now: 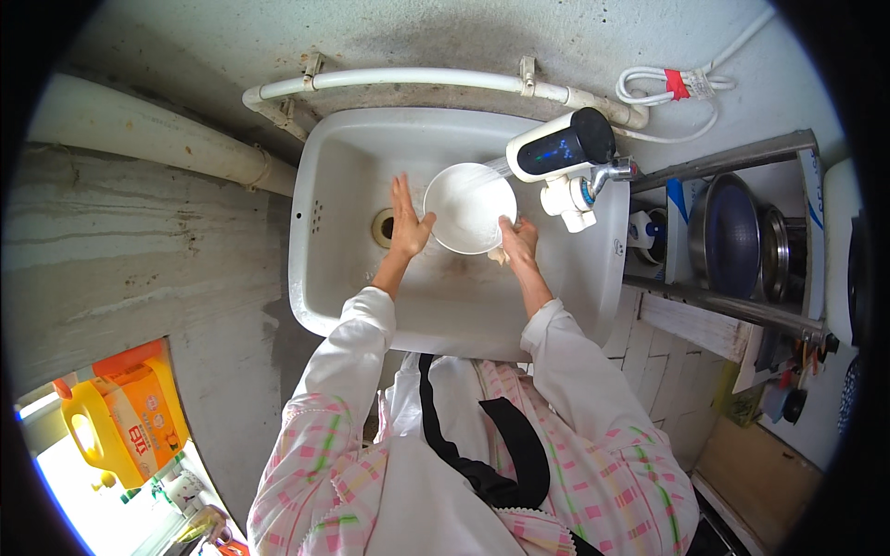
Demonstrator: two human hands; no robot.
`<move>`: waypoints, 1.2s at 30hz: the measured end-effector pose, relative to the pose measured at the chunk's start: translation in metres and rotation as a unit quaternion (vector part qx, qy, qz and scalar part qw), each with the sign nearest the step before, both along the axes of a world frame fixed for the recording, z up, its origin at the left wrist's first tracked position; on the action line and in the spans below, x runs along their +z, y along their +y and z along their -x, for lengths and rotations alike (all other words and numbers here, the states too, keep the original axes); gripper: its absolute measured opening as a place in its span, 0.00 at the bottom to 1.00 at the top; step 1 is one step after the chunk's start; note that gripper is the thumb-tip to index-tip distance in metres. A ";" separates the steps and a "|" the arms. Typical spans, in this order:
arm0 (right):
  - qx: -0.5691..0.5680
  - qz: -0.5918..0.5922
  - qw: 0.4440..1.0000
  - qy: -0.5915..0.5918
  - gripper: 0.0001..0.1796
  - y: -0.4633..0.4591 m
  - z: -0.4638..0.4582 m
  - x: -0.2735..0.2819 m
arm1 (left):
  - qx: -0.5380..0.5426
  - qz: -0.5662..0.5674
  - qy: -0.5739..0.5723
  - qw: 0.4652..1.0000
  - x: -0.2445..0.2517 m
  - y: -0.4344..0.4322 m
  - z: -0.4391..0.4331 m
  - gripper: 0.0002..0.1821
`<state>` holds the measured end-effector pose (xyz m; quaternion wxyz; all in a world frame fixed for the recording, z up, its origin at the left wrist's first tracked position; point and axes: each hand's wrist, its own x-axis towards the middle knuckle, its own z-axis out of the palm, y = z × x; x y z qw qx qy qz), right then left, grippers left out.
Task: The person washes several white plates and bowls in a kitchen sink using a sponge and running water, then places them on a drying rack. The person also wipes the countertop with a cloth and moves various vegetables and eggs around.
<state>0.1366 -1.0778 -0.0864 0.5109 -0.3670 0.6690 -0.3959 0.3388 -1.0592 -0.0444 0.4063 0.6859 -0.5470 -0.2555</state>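
Observation:
Water runs from a white electric faucet [556, 146] with a lit display into a white bowl [467, 208] over the sink [570, 299]. My right hand [519, 240] grips the bowl's right rim, thumb on the inside. Beneath that hand shows a small pale tan thing [498, 256], too hidden to name. My left hand [409, 221] is beside the bowl's left edge with its fingers extended and the thumb apart, slightly blurred; whether the thumb touches the rim is hard to tell. Partly behind this hand lies the drain [381, 229].
A white pipe [417, 76] runs along the wall behind the sink, and a thick pipe [160, 139] at the left. Coiled white cable [660, 85] hangs at upper right. Right of the sink, a metal rack [723, 306] holds pans [730, 236]. A yellow jug [118, 431] stands lower left.

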 end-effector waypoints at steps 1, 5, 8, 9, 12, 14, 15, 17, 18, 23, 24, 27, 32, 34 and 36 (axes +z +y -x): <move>0.014 -0.014 1.000 0.000 0.15 -0.001 0.000 0.000 | 0.000 -0.062 0.197 0.978 -0.004 -0.004 0.001 0.33; 0.105 -0.020 0.980 0.166 0.21 -0.006 0.005 0.019 | 0.019 -0.260 0.568 0.781 -0.015 -0.011 0.014 0.32; 0.147 -0.085 0.936 0.308 0.31 -0.015 0.021 0.049 | 0.057 -0.230 0.605 0.760 -0.019 -0.008 0.033 0.28; 0.157 -0.083 0.947 0.269 0.31 -0.019 0.027 0.059 | 0.048 -0.228 0.585 0.777 -0.019 -0.008 0.038 0.29; 0.199 -0.052 0.972 0.118 0.25 -0.034 0.036 0.075 | 0.054 -0.230 0.530 0.815 -0.018 -0.005 0.048 0.30; 0.197 -0.061 0.973 0.099 0.21 -0.042 0.023 0.067 | 0.069 -0.217 0.505 0.833 -0.017 -0.006 0.052 0.29; 0.198 -0.059 0.975 0.080 0.20 -0.045 0.013 0.059 | 0.076 -0.196 0.488 0.847 -0.016 -0.007 0.054 0.29; 0.070 -0.044 0.992 0.100 0.20 -0.043 -0.018 0.034 | 0.104 -0.167 0.450 0.871 -0.016 -0.010 0.060 0.27; 0.009 -0.019 0.993 0.114 0.20 -0.044 -0.039 0.021 | 0.121 -0.124 0.393 0.903 -0.016 -0.009 0.067 0.25; 0.157 -0.037 0.976 0.149 0.25 -0.039 -0.087 0.008 | 0.157 -0.156 0.446 0.867 -0.016 -0.008 0.067 0.28; 0.215 -0.053 0.970 0.101 0.24 -0.038 -0.086 0.016 | 0.166 -0.161 0.486 0.843 -0.016 -0.008 0.061 0.29; 0.406 -0.059 0.900 0.148 0.21 -0.035 -0.078 0.045 | 0.132 -0.199 0.508 0.827 -0.014 -0.010 0.033 0.31; 0.514 -0.064 0.781 0.349 0.20 -0.036 -0.056 0.084 | 0.111 -0.218 0.475 0.845 -0.019 -0.015 0.019 0.33; 0.518 -0.024 0.763 0.386 0.21 -0.034 -0.056 0.093 | 0.085 -0.205 0.503 0.835 -0.024 -0.014 0.022 0.32; 0.505 0.047 0.770 0.388 0.17 -0.027 -0.050 0.100 | 0.064 -0.174 0.586 0.789 -0.030 -0.013 0.025 0.33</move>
